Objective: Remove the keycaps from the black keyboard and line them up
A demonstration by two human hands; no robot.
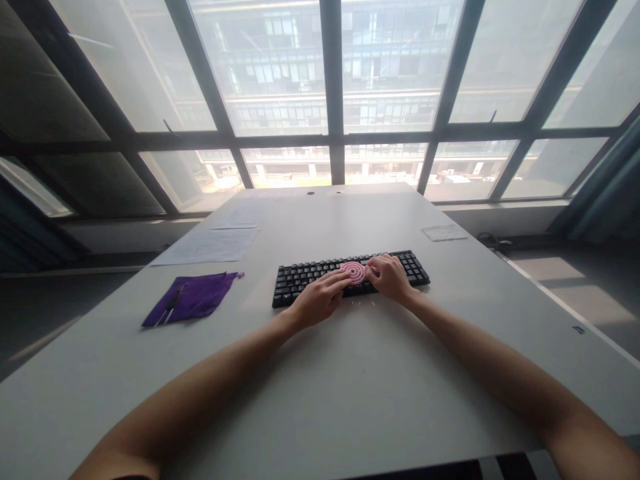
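Note:
A black keyboard point(305, 279) lies flat in the middle of the grey table point(350, 373). A round pink disc with raised rings point(354, 272) rests on its keys near the middle. My left hand point(320, 297) lies over the keyboard's front edge, fingers curled, with its fingertips touching the disc's left side. My right hand point(390, 275) sits on the keys at the right, fingers bent and pressed against the disc's right edge. Both hands hold the disc between them.
A purple cloth point(193, 298) with a dark slim object on it lies to the left. Paper sheets point(210, 245) lie behind it, and a small clear card point(444, 232) at the far right. Large windows stand past the table's far edge.

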